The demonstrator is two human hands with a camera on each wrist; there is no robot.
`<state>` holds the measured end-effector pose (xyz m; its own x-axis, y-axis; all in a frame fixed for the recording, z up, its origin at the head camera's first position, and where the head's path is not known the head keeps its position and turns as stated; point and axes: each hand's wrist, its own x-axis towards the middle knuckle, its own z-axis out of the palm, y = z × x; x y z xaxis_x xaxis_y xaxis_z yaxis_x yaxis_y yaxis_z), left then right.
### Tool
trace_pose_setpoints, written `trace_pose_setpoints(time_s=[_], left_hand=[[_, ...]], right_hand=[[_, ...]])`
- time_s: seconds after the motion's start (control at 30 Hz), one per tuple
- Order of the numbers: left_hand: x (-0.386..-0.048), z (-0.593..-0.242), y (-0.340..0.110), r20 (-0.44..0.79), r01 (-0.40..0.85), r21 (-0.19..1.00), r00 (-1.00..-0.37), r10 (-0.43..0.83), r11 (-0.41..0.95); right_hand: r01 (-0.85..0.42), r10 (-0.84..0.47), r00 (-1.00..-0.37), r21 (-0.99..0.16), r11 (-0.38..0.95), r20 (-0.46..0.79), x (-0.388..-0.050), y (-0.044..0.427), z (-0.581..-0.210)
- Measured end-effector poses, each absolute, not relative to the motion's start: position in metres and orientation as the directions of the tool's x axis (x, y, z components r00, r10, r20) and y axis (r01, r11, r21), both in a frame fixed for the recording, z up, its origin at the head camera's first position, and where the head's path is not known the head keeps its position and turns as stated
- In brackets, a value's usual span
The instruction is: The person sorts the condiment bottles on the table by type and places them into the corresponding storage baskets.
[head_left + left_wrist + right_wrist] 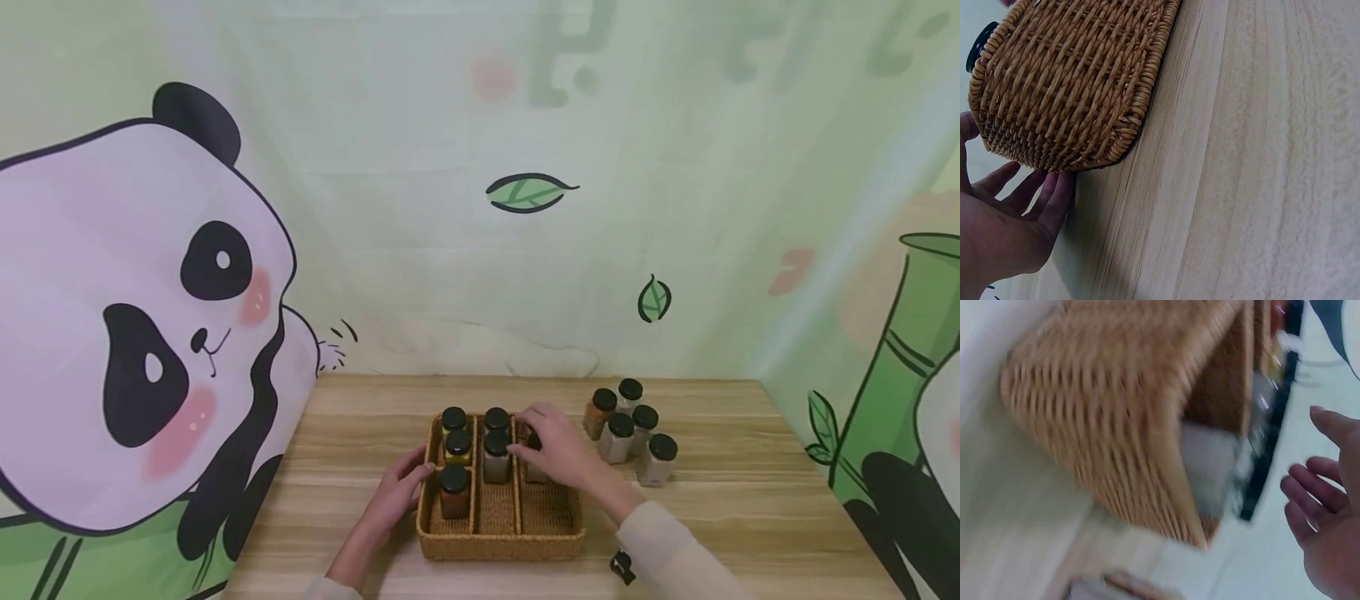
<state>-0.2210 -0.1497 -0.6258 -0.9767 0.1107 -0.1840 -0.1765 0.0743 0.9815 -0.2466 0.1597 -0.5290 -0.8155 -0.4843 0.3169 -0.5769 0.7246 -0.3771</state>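
Note:
A divided wicker basket (501, 546) holds several black-lidded glass jars. Three stand in the left column, among them a jar of reddish spice (453, 493); two, including a greyish jar (496, 458), stand in the middle. At the back of the right compartment, a pale jar (536, 467) is partly hidden by my right hand (558, 446). That hand hovers over the jar with fingers loosely spread; the right wrist view shows it apart from the lids. My left hand (1013, 219) holds the basket's left side, thumb at the rim and fingertips against the woven wall.
Several more black-lidded jars (618, 442) stand grouped on the wooden table (720, 517), right of the basket. A small black object (622, 567) lies near my right sleeve. Behind the table hangs a panda-printed cloth (420, 275).

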Motion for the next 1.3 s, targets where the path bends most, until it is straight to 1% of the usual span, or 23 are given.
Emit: trace_pose_setpoints(time_s=[0.1,0.27,0.37,0.47,0.6,0.67,0.8,0.97,1.13,1.3], left_hand=[[-0.221,-0.625,-0.149,-0.183,-0.176,0.982,-0.977,0.105,0.072],[-0.220,-0.624,-0.150,-0.181,-0.174,0.982,-0.977,0.111,0.074],[-0.219,-0.625,-0.150,-0.178,-0.170,0.983,-0.977,0.118,0.074],[-0.219,-0.626,-0.150,-0.175,-0.167,0.983,-0.978,0.117,0.075],[-0.219,-0.629,-0.150,-0.179,-0.171,0.983,-0.977,0.118,0.073],[-0.220,-0.630,-0.151,-0.183,-0.176,0.982,-0.976,0.120,0.072],[-0.223,-0.631,-0.151,-0.190,-0.183,0.980,-0.974,0.120,0.074],[-0.223,-0.630,-0.152,-0.189,-0.180,0.980,-0.974,0.123,0.083],[-0.221,-0.629,-0.153,-0.188,-0.180,0.981,-0.975,0.118,0.076],[-0.220,-0.628,-0.152,-0.184,-0.177,0.982,-0.975,0.126,0.070]], right_hand=[[-0.549,-0.463,-0.836,-0.405,0.731,0.295,-0.248,0.187,-0.513],[-0.510,-0.418,-0.857,-0.375,0.774,0.302,-0.252,0.239,-0.503],[-0.490,-0.393,-0.867,-0.374,0.787,0.306,-0.251,0.270,-0.505],[-0.479,-0.384,-0.875,-0.401,0.781,0.297,-0.248,0.297,-0.509],[-0.465,-0.385,-0.883,-0.399,0.790,0.268,-0.239,0.328,-0.515],[-0.445,-0.373,-0.893,-0.378,0.812,0.251,-0.236,0.340,-0.519],[-0.418,-0.363,-0.906,-0.328,0.847,0.217,-0.233,0.359,-0.528],[-0.423,-0.379,-0.905,-0.318,0.849,0.192,-0.231,0.369,-0.537],[-0.438,-0.390,-0.898,-0.328,0.837,0.203,-0.231,0.371,-0.542],[-0.460,-0.404,-0.885,-0.311,0.832,0.229,-0.232,0.371,-0.549]])
